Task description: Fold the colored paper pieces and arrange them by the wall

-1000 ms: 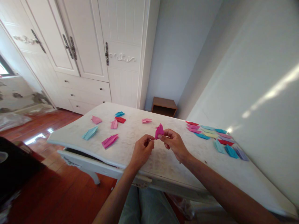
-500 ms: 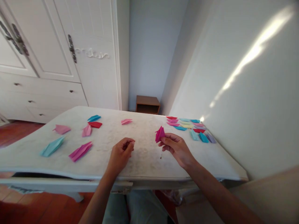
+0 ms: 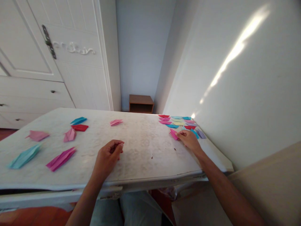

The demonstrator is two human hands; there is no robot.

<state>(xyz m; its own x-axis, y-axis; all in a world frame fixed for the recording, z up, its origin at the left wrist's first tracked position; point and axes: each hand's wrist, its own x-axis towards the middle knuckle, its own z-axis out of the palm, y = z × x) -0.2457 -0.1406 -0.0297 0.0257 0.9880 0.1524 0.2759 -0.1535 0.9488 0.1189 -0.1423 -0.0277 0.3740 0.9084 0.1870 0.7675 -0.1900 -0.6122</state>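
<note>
My right hand (image 3: 188, 139) pinches a bright pink origami piece (image 3: 174, 134) by its right end, low at the near side of a group of folded papers. Beside it lie a blue origami piece (image 3: 195, 133), partly hidden by my fingers, and a purple one (image 3: 201, 133). My left hand (image 3: 111, 154) rests near the front of the white table, fingers curled in and thumb against them, with nothing visible in it. To its left is a magenta origami piece (image 3: 61, 159).
Rows of coloured origami, such as a yellow piece (image 3: 178, 123), fill the table's back right corner by the wall. More lie at left: light blue (image 3: 24, 157), pink (image 3: 38, 135), red (image 3: 80, 127) and blue (image 3: 78, 121). A pink piece (image 3: 116, 122) lies at back middle.
My right hand has carried the pink origami piece right and down towards the grouped papers. My left hand keeps its curled shape. The view has turned a little to the right.
</note>
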